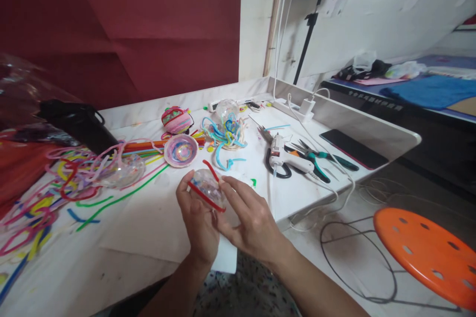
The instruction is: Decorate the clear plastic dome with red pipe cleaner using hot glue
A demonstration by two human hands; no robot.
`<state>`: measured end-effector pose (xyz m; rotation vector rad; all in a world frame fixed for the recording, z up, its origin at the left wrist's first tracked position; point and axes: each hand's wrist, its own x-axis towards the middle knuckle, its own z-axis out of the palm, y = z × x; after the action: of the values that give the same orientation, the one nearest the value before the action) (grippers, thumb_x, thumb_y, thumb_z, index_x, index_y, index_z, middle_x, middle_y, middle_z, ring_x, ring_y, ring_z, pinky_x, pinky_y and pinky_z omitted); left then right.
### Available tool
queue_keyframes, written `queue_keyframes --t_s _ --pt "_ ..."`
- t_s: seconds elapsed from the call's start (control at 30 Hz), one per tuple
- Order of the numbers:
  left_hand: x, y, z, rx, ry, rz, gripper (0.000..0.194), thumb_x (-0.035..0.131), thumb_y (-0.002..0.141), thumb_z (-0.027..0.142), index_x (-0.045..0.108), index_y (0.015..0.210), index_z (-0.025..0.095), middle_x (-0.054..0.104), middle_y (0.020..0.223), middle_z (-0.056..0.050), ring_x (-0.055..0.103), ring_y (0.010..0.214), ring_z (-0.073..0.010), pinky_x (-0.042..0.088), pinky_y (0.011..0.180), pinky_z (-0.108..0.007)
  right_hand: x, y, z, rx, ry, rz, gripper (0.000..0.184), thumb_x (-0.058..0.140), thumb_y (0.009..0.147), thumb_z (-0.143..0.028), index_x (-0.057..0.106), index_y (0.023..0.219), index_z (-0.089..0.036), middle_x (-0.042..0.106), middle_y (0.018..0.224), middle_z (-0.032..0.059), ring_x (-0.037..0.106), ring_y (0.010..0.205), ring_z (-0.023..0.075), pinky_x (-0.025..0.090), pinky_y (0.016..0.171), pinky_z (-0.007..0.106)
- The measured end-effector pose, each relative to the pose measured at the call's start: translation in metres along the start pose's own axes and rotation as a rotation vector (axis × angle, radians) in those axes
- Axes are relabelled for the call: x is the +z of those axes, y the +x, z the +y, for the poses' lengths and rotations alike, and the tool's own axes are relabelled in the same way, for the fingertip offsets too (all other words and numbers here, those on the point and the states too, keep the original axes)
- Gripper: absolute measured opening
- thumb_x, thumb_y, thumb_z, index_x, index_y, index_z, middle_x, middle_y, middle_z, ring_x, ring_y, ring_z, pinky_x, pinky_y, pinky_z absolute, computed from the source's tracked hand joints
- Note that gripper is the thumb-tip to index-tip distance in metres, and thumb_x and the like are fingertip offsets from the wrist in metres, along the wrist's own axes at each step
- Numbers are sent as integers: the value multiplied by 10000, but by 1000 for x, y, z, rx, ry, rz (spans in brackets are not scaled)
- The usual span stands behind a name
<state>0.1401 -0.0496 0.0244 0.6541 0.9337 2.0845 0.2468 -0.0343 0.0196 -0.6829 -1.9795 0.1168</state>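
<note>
Forearms (316, 277) extend over the tabletop (84, 272); above it the left hand (199, 220) cups a clear shell (206, 178), while the right hand (249, 215) pinches a red fuzzy strip (206, 196) against it; keeping that strip snug likely takes light, even fingertip pressure along the shell's curve.

The head view is looking forward and down from close above the left hand (200, 225) and right hand (251, 220), across the tabletop (98, 277) toward a dark red panel (156, 25).

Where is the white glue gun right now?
In the head view, the glue gun lies at right on the table, beyond the right hand, just left of the teal-handled pliers.
</note>
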Motion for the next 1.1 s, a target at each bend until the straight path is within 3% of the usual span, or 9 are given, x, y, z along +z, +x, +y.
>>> queue_keyframes --t_s 0.2,0.4,0.6,0.73,0.87,0.93,0.97,1.03,1.1 --pt "-5 -4 -2 66 30 -57 531 783 745 569 618 1157 280 717 996 -3 700 840 -164 572 729 -260 10 -6 -4 -2 -78 56 506 552 908 -166 469 1397 -69 637 1281 255 634 1204 324 616 943 466" --pt "-11 -8 -6 214 79 -270 484 702 858 502 587 1282 299 702 1114 -32 680 1007 -180 545 903 -298 22 -7 -6 57 -134 165 525 470 883 -80 462 1408 -61 658 1242 244 649 1179 307 621 936 452" --pt "-23 -11 -14 361 273 -375 571 675 871 462 515 1378 253 589 1338 -123 578 1250 -297 448 1083 -486 25 -7 -1 70 -174 274 448 475 927 -33 513 1369 -104 717 1150 202 708 1077 270 638 889 413" --pt "-29 -15 -12 372 367 -481 630 658 876 404 456 1447 230 556 1408 -159 558 1294 -327 439 1090 -522 25 -9 4 95 -165 306 456 481 945 -35 529 1385 -145 730 1150 176 721 1070 254 635 899 393" --pt "-34 -22 12 282 551 -495 647 775 766 283 577 1379 226 640 1354 -167 656 1188 -337 534 1005 -460 20 -10 9 86 -177 320 466 487 949 -46 528 1401 -152 743 1123 168 736 1031 253 642 873 382" --pt "-38 -21 32 333 732 -569 541 758 780 272 644 1309 245 749 1155 -121 741 999 -293 597 885 -392 15 -9 12 52 -183 300 470 479 947 -41 523 1404 -140 742 1120 176 734 1041 256 641 879 385" --pt "-39 -18 44 365 785 -579 501 719 816 264 641 1310 263 786 962 -69 761 790 -239 623 736 -333 12 -9 13 31 -182 285 476 473 944 -34 519 1407 -135 741 1124 178 730 1055 256 637 894 387" --pt "-38 -4 67 450 905 -549 422 673 865 271 649 1285 299 735 690 25 677 529 -163 596 601 -273 6 -8 15 -9 -169 260 483 465 936 -14 519 1402 -126 741 1131 180 720 1087 252 626 924 384" --pt "-30 21 86 591 1001 -550 371 680 866 305 680 1237 317 722 721 28 648 516 -147 593 613 -272 1 -7 15 -40 -146 233 478 459 932 -1 526 1389 -123 743 1133 176 712 1108 243 620 941 377"
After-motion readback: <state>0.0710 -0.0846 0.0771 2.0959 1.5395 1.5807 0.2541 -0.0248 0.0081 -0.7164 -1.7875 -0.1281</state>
